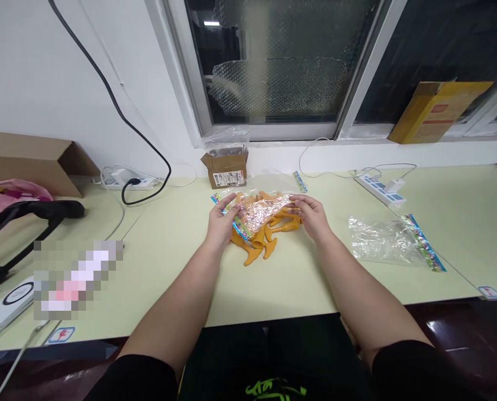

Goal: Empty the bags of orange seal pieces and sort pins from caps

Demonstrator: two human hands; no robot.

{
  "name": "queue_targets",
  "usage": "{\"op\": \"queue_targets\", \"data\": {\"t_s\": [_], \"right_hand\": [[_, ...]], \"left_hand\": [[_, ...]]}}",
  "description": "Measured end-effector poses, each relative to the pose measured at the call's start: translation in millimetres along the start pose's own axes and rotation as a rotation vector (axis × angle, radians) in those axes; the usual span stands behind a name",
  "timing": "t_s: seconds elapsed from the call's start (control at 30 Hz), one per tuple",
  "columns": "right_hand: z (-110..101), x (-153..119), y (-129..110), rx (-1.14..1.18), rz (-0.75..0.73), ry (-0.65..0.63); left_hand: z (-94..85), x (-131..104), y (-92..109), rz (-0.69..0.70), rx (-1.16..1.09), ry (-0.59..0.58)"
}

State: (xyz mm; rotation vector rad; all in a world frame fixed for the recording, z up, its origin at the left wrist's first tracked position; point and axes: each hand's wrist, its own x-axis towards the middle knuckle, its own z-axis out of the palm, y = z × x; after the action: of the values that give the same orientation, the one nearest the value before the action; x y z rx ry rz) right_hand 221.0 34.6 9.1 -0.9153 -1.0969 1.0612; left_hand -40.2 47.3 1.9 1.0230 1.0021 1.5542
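Between my hands a clear plastic bag (261, 214) with a colourful printed header strip is stretched out over the table. My left hand (221, 220) pinches it near the header, fingers closed. On the other side my right hand (311, 214) grips the bag's far end between thumb and fingers. Beneath and behind the bag lies a pile of orange-yellow plastic pieces (269, 249) with curved, hooked ends; the bag partly covers them. Their exact kind is not clear. Another clear bag with a printed strip (300, 182) lies just behind the pile.
A further clear bag (384, 240) lies at right. Behind stand a small cardboard box (227, 170) and a power strip (379, 190). On the left are a black strap-like object (35, 209), a white charger (8, 303), a large carton (26, 159) and a hanging black cable (118, 108).
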Motion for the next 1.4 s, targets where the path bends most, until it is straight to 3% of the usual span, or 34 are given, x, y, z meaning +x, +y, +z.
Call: {"op": "queue_targets", "data": {"t_s": [0.13, 0.2, 0.3, 0.4, 0.5, 0.63, 0.7, 0.93, 1.07, 1.17, 1.23, 1.4], "right_hand": [[-9, 5, -6, 0.101, 0.020, 0.087], [-19, 8, -11, 0.141, 0.082, 0.052], [-36, 11, -18, 0.121, 0.226, -0.092], [-46, 11, -20, 0.088, 0.329, -0.175], [-46, 7, -19, -0.002, 0.379, -0.270], [-38, -1, -20, -0.119, 0.423, -0.545], [-38, -2, -22, -0.125, 0.428, -0.620], [-54, 4, -21, -0.109, 0.459, -0.560], [-55, 5, -19, 0.105, 0.325, -0.456], [-46, 4, -21, 0.241, 0.224, -0.289], [-35, 1, -23, 0.286, 0.178, -0.246], [-5, -7, -15, 0.355, 0.130, -0.370]], "left_hand": [[-6.5, 2, 3, -0.045, 0.022, -0.068], [-9.6, 0, 7, -0.032, 0.052, -0.149], [-13.8, -3, 14, -0.035, 0.077, -0.306], [-15.9, -5, 18, -0.126, 0.098, -0.438], [-13.9, -7, 16, -0.160, 0.143, -0.428], [-10.7, -6, 8, -0.122, 0.210, -0.399], [-11.5, -5, 5, -0.149, 0.221, -0.405], [-13.0, -3, 8, -0.210, 0.196, -0.366], [-10.0, -5, 11, -0.235, 0.075, -0.271], [-9.3, -4, 14, -0.242, -0.008, -0.240], [-9.0, -3, 15, -0.267, -0.101, -0.229], [-0.9, -2, 11, -0.370, -0.332, -0.210]]}}
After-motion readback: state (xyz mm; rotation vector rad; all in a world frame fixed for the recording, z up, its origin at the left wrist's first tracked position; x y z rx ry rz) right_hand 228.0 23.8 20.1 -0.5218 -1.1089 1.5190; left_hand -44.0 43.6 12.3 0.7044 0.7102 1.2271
